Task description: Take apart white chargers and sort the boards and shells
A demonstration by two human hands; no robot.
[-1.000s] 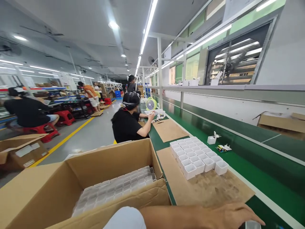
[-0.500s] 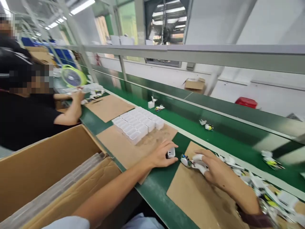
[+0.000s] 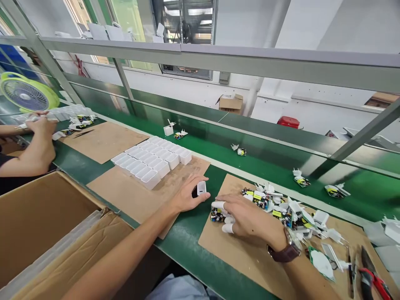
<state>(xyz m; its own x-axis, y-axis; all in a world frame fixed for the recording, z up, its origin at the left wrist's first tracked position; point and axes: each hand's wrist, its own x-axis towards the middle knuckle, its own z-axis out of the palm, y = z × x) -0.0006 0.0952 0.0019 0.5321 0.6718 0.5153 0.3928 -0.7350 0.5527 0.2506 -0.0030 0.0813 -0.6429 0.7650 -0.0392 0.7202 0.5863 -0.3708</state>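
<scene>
Compared with 0.5 s ago, the circuit board (image 3: 216,214) has turned components-up; it and the white casing (image 3: 201,188) remain 2 separate pieces. Left of the brown mat (image 3: 246,259), the left hand (image 3: 186,195) curves thumb and fingers around the casing. At the mat's left edge, the right hand (image 3: 250,217), palm down, holds the board with narrowed, white-capped fingers.

"Can you read any text or number here?"
"No, I can read none. On the yellow parts (image 3: 276,213) of the circuit boards (image 3: 216,215), any print is too small to read."
</scene>
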